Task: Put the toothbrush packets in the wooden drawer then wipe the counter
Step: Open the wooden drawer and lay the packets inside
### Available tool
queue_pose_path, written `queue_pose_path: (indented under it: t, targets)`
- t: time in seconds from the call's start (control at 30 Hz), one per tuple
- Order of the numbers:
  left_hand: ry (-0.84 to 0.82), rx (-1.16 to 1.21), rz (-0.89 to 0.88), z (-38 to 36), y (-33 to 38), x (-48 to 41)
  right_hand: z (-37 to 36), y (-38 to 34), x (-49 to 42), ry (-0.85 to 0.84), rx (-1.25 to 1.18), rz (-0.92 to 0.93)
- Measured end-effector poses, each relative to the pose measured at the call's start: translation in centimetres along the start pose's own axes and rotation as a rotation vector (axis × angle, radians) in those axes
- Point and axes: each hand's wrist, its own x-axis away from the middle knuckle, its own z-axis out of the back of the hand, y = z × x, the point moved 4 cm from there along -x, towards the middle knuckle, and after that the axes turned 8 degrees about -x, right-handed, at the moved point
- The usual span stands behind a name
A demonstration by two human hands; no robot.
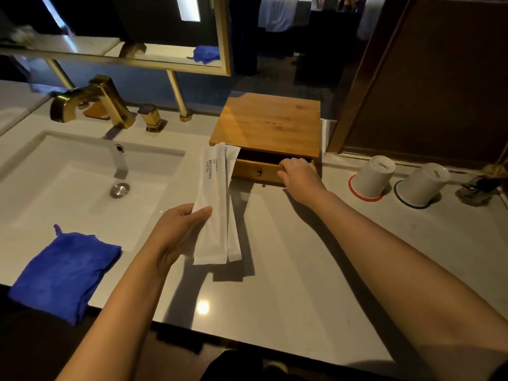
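My left hand (176, 232) holds two long white toothbrush packets (213, 204), one printed "BRUSHING TEETH", upright above the white counter (288, 270). Their top ends reach the left front corner of the wooden drawer box (269, 122). My right hand (298, 174) grips the top edge of the drawer front (258, 171), and the drawer is pulled out a little, showing a dark gap. A folded blue cloth (66, 270) lies at the counter's front left edge, beside the sink.
A white sink basin (68, 188) with a gold faucet (90, 103) is at the left. Two upturned white cups (372, 177) (423, 182) stand right of the box. A small dark object (481, 185) sits at far right. A gold-framed mirror (224, 37) hangs behind.
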Motion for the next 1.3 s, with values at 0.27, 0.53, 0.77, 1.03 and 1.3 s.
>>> queue_pose_path:
  t: [0.27,0.53,0.77,1.03,1.3]
  targets:
    - [0.055,0.046,-0.017,3.8,0.3,-0.3,-0.5,-0.9,0.0,0.136,0.026,-0.060]
    - [0.074,0.101,-0.003,5.8,-0.7,-1.1,-1.1,-1.4,2.1,0.180,0.029,-0.026]
    - [0.054,0.135,0.010,5.5,-1.2,-1.2,-1.8,-2.2,5.6,0.203,-0.021,-0.023]
    - [0.055,0.140,0.005,5.6,-0.9,-1.0,-2.5,-3.0,8.9,0.200,-0.028,0.001]
    - [0.065,0.132,0.004,4.7,-0.4,-1.1,-2.9,-3.6,11.3,0.225,-0.055,0.002]
